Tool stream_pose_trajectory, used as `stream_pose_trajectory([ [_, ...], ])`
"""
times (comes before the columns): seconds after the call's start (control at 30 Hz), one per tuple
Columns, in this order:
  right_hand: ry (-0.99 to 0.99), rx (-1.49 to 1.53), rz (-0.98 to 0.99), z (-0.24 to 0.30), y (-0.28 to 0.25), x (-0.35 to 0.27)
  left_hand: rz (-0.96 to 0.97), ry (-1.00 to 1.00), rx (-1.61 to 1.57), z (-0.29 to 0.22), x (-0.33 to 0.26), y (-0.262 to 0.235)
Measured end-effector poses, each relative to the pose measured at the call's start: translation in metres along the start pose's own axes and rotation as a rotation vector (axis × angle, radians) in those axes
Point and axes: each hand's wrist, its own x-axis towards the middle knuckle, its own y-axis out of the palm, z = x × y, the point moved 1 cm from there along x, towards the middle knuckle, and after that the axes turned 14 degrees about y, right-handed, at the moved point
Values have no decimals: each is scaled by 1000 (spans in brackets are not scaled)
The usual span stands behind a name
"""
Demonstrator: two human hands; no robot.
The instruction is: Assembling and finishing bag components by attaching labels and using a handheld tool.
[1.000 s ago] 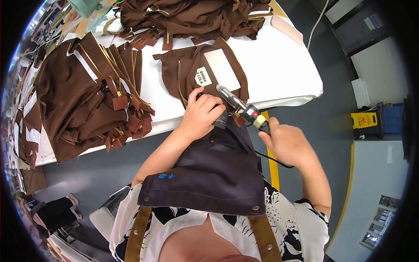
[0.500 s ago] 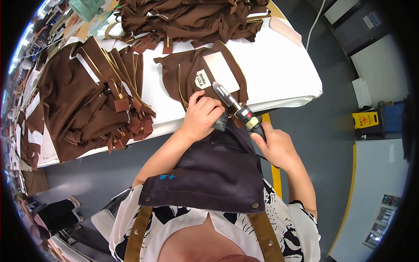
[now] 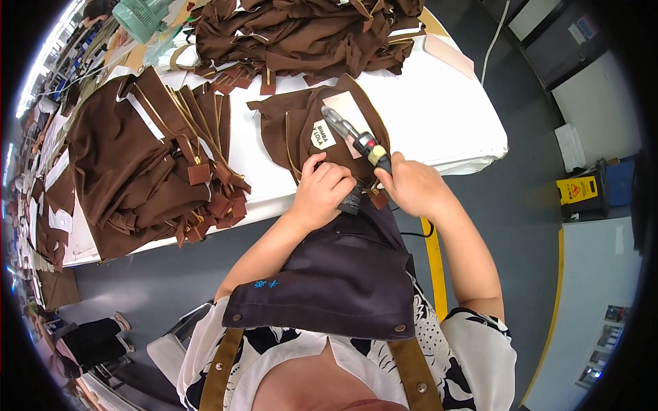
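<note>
A brown fabric bag piece (image 3: 274,140) with a gold zipper lies at the table's front edge. On it are a cream printed label (image 3: 323,135) and a pale rectangular card (image 3: 340,103). My left hand (image 3: 322,190) is closed at the piece's near edge, fingers curled on the cloth; a dark strip (image 3: 351,199) shows beside its fingertips. My right hand (image 3: 415,186) grips the black handle of a corded hand tool with a shiny metal nozzle (image 3: 339,123). The nozzle points away from me, over the card just right of the label. Whether it touches is hard to tell.
Many brown zippered pieces with leather tabs (image 3: 130,178) are piled at the left, and another brown pile (image 3: 301,38) lies at the back. A pale pink sheet (image 3: 449,55) rests at the white table's far right. A green fan (image 3: 140,19) stands far left.
My right hand has moved left and away from me, carrying the tool's nozzle from near my left fingers to over the pale card. My left hand stays at the cloth's near edge.
</note>
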Motion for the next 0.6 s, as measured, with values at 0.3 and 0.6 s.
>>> stream_pose_trajectory([
  [0.3,-12,30,-7,15,0,44,-6,19,26,1,1,1],
  [0.6,21,49,47,-2,11,-9,-14,7,1,2,-1,1],
])
